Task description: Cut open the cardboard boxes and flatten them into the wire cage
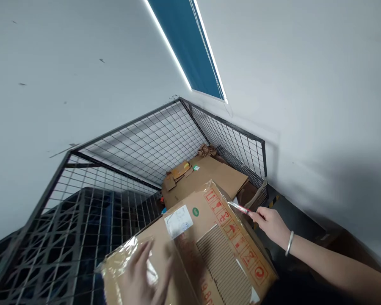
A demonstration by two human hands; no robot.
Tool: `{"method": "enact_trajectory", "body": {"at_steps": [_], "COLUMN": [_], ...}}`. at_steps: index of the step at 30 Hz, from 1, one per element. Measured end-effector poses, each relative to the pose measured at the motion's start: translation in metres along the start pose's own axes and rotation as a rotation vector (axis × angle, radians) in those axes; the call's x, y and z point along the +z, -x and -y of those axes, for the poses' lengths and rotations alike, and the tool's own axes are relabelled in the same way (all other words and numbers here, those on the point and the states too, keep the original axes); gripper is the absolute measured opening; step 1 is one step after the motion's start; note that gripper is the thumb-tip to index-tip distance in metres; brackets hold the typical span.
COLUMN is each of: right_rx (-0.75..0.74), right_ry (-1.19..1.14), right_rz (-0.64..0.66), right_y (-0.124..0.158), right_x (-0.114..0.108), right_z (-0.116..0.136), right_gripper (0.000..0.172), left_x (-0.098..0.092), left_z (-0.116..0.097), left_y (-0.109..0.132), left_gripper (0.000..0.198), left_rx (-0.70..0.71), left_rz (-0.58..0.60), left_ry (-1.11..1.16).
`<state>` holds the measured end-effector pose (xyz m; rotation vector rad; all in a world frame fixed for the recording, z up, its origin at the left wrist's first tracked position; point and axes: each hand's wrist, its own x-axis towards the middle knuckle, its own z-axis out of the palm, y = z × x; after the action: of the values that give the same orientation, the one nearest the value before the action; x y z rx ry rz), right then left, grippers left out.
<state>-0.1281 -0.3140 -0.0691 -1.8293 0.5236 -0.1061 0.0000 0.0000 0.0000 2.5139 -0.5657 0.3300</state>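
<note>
A brown cardboard box with red handling symbols, a white label and torn tape lies tilted in front of me. My left hand rests flat on its near end, fingers spread over clear tape. My right hand, with a silver bangle at the wrist, pinches a small red-and-silver cutter whose tip touches the box's far right edge.
A black wire-mesh cage stands behind the box, holding flattened cardboard and scraps. Dark blue crates show through the mesh at left. White walls surround the corner, with a blue panel above.
</note>
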Motion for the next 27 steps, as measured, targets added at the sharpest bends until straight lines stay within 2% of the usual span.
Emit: {"method": "enact_trajectory", "body": {"at_steps": [1, 2, 4, 6, 8, 16, 27], "right_rx": [-0.046, -0.096, -0.179, -0.224, -0.255, -0.330, -0.353], "right_ry": [0.054, 0.110, 0.221, 0.330, 0.411, 0.506, 0.615], "right_rz": [-0.009, -0.017, -0.030, -0.034, -0.032, -0.025, -0.043], "right_y": [-0.005, -0.011, -0.022, -0.033, -0.044, -0.073, -0.063], "right_x": [-0.001, -0.002, -0.003, -0.002, 0.001, 0.020, 0.026], "right_z": [0.005, 0.010, 0.021, 0.032, 0.042, 0.063, 0.069], "right_gripper": [0.045, 0.041, 0.032, 0.029, 0.032, 0.033, 0.035], "left_x": [0.018, 0.038, 0.074, 0.100, 0.115, 0.118, 0.121], "left_z": [-0.006, -0.013, -0.028, -0.036, -0.035, -0.019, -0.019], "left_y": [-0.023, -0.044, -0.075, -0.090, -0.094, -0.094, -0.097], "left_gripper": [0.064, 0.061, 0.060, 0.062, 0.064, 0.066, 0.067], "left_rx": [0.150, 0.260, 0.400, 0.458, 0.464, 0.468, 0.452], "left_rz": [0.057, 0.060, 0.112, 0.129, 0.116, 0.091, 0.084], "left_ry": [-0.027, -0.064, -0.207, -0.317, -0.373, -0.376, -0.356]}}
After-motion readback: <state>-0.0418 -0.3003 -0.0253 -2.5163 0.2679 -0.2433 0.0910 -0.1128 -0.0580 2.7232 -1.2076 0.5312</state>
